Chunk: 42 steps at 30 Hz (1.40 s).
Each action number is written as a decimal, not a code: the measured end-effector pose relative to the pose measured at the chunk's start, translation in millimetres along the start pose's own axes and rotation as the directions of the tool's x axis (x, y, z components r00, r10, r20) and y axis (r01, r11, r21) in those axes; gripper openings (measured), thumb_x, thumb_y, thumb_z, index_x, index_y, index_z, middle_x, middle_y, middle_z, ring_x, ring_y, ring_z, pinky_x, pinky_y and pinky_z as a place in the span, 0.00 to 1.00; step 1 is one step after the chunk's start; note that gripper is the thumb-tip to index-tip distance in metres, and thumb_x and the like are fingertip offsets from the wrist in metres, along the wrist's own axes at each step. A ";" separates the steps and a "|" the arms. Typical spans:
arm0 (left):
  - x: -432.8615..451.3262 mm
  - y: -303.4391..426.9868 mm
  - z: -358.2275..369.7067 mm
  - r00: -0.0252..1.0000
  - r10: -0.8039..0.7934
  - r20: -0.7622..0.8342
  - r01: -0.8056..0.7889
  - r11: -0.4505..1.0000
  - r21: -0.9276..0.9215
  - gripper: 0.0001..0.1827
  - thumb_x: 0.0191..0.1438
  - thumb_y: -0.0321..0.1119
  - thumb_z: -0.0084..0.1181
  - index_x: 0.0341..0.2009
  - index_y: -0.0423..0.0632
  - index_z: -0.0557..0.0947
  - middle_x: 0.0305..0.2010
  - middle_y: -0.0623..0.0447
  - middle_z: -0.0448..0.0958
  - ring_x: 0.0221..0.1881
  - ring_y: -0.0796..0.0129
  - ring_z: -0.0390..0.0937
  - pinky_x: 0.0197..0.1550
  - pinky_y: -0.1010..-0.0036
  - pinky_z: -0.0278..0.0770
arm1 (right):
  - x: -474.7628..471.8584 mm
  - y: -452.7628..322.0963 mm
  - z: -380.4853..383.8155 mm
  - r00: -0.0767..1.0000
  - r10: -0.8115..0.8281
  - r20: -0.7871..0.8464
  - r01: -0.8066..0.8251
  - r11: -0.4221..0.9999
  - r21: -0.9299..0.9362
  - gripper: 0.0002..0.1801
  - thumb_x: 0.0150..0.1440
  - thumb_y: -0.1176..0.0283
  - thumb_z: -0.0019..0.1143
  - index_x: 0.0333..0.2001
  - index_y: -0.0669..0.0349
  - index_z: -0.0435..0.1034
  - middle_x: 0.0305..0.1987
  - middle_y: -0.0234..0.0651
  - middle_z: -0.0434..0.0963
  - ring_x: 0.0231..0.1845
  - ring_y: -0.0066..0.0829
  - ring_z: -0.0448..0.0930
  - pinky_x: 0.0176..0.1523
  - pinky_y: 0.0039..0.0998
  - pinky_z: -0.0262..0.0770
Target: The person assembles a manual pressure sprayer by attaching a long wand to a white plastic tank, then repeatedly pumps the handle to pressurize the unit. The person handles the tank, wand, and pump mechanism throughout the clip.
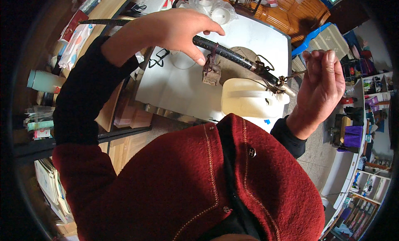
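Note:
A steelyard balance with a dark, dotted beam (229, 53) slants across the view above a white table (174, 82). My right hand (322, 75) pinches the thin lifting cord (296, 74) near the beam's metal-fitted end. Dark hooks and wire (265, 64) hang about that end. From a purplish cord (214, 50) looped over the beam hangs a blocky metal weight (212, 75). My left hand (180, 30) is spread over the beam just left of this cord, thumb and fingers apart. Below the fitted end is a pale yellow plastic container (243, 99); whether a hook holds it cannot be told.
Behind the weight lies a round brownish thing (240, 55). Cups in a clear plastic bag (220, 15) stand at the table's far edge. A black looped object (159, 58) lies at left. Shelving (124, 131) flanks my left side; a wooden bench (280, 10) is beyond.

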State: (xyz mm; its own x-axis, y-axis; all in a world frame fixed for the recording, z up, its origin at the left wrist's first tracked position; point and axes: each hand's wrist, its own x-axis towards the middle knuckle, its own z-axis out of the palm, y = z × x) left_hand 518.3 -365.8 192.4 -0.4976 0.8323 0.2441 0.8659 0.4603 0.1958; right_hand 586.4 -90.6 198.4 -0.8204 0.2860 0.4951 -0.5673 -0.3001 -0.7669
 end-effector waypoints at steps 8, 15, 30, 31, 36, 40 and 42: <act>5.8 -0.1 -13.0 0.805 -0.257 0.534 0.500 0.779 -0.380 0.17 0.59 0.44 0.44 0.34 0.43 0.78 0.20 0.57 0.71 0.17 0.79 0.66 0.21 0.81 0.63 | -4.3 -3.0 3.4 1.000 0.023 0.020 -0.023 0.999 -0.041 0.11 0.59 0.72 0.47 0.33 0.70 0.71 0.22 0.32 0.71 0.19 0.15 0.64 0.43 0.28 0.71; 6.8 6.2 -1.0 0.771 -0.361 0.525 0.610 0.655 -0.445 0.19 0.56 0.44 0.46 0.27 0.41 0.81 0.14 0.57 0.69 0.12 0.79 0.63 0.16 0.81 0.60 | -5.8 -4.8 -0.5 0.998 0.042 0.049 -0.042 0.999 0.003 0.10 0.57 0.71 0.51 0.28 0.68 0.71 0.26 0.38 0.75 0.24 0.16 0.68 0.30 0.14 0.62; 3.4 7.9 0.0 0.754 -0.415 0.510 0.645 0.618 -0.449 0.17 0.52 0.41 0.49 0.22 0.40 0.80 0.14 0.55 0.70 0.12 0.78 0.64 0.16 0.80 0.61 | -8.7 -1.0 0.5 0.997 0.053 0.050 -0.054 0.998 0.014 0.10 0.57 0.71 0.52 0.29 0.68 0.71 0.26 0.38 0.75 0.25 0.18 0.69 0.31 0.14 0.63; 3.6 8.0 -0.7 0.756 -0.413 0.507 0.641 0.624 -0.447 0.17 0.52 0.41 0.49 0.22 0.40 0.79 0.14 0.56 0.70 0.12 0.78 0.64 0.16 0.80 0.61 | -8.6 -1.4 0.1 0.997 0.062 0.048 -0.063 0.998 0.017 0.10 0.57 0.71 0.52 0.29 0.67 0.71 0.26 0.38 0.76 0.25 0.17 0.69 0.31 0.14 0.63; 5.4 8.8 -0.4 0.767 -0.401 0.500 0.625 0.640 -0.446 0.18 0.52 0.40 0.48 0.19 0.40 0.77 0.13 0.56 0.70 0.12 0.78 0.64 0.16 0.80 0.61 | -6.6 -0.5 -3.5 0.995 0.069 0.074 -0.071 0.997 0.021 0.09 0.57 0.71 0.52 0.29 0.67 0.71 0.26 0.38 0.76 0.24 0.17 0.68 0.31 0.14 0.63; 2.4 9.0 -0.5 0.772 -0.390 0.502 0.616 0.652 -0.442 0.16 0.53 0.40 0.50 0.24 0.40 0.80 0.14 0.57 0.69 0.13 0.79 0.64 0.17 0.81 0.61 | -6.3 2.0 -2.1 0.995 0.076 0.059 -0.077 0.997 0.017 0.10 0.57 0.71 0.52 0.29 0.68 0.71 0.26 0.39 0.76 0.23 0.17 0.69 0.31 0.14 0.63; 1.5 9.8 0.5 0.780 -0.376 0.501 0.601 0.675 -0.429 0.14 0.53 0.39 0.52 0.28 0.40 0.81 0.15 0.58 0.69 0.14 0.79 0.64 0.17 0.82 0.62 | -5.9 2.5 -1.8 0.996 0.070 0.060 -0.071 0.997 0.016 0.10 0.57 0.71 0.52 0.29 0.68 0.71 0.26 0.39 0.75 0.23 0.17 0.69 0.31 0.15 0.63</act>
State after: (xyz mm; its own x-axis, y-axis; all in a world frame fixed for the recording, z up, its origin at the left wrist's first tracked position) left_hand 526.0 -359.8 194.2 -0.6879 0.6309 -0.3589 0.2637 0.6779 0.6862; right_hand 589.9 -91.5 192.8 -0.8609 0.2096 0.4636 -0.5086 -0.3339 -0.7936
